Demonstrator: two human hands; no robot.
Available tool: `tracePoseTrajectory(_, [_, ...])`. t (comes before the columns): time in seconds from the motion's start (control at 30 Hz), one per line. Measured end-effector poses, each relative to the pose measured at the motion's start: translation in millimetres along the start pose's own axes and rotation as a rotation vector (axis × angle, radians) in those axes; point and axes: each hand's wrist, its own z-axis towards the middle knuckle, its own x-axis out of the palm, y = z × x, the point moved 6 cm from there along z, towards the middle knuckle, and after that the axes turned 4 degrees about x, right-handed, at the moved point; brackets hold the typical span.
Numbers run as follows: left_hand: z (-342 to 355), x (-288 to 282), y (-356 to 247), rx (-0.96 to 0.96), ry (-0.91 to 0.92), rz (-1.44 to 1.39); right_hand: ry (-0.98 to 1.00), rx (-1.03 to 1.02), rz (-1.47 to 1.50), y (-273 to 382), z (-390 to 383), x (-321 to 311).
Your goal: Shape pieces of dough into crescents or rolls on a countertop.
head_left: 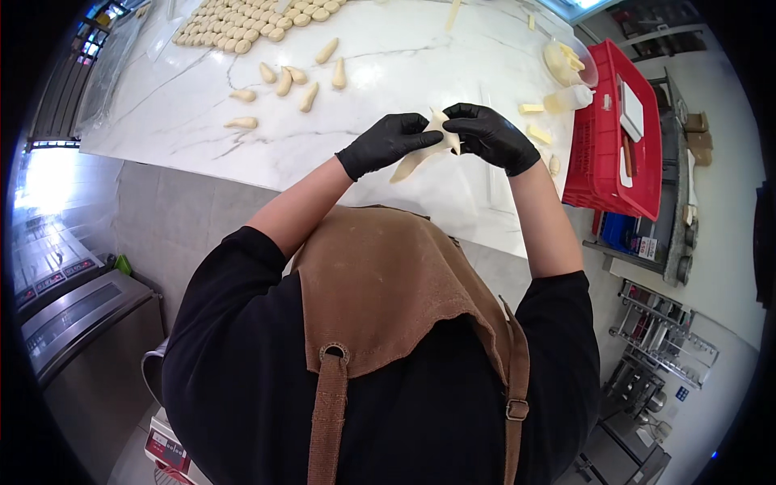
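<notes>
Two hands, left hand [381, 147] and right hand [491, 139], pinch a flat dough strip [412, 166] in their fingers above the desk [190, 101], presumably to steady its floppy length, pale yellow sticks [538, 133] lying within reach.

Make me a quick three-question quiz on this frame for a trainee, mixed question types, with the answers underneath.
1. Open question: What do the left grip and the right grip, both in black gloves, hold between them?

2. True or false: The red crate stands to the left of the squeeze bottle.

3. Multiple choice: Where are the tapered dough pieces?
A) Inside the red crate
B) Loose on the table
C) On top of the squeeze bottle

Key:
1. A pale, flat strip of dough.
2. False; the crate is on the bottle's right.
3. B.
</notes>
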Motion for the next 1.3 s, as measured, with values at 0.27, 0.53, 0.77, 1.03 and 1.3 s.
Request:
tracePoseTrajectory(0.27, [-17,13,-11,-0.168,0.162,-0.140,0.027,0.025,0.376,-40,-29,16])
tracePoseTrajectory(0.53, [-22,15,-18,-0.164,0.241,-0.026,0.067,0.052,0.451,-52,-43,37])
tracePoseTrajectory(0.77, [-30,8,-43,-0.096,0.246,-0.023,0.016,0.029,0.481,-49,-55,46])
tracePoseTrajectory(1.03, [-35,7,-55,-0.281,0.341,0.081,0.165,0.040,0.522,-62,-51,51])
tracePoseTrajectory(1.3, [-36,1,-43,-0.159,0.424,0.112,0.137,0.008,0.510,-63,-56,52])
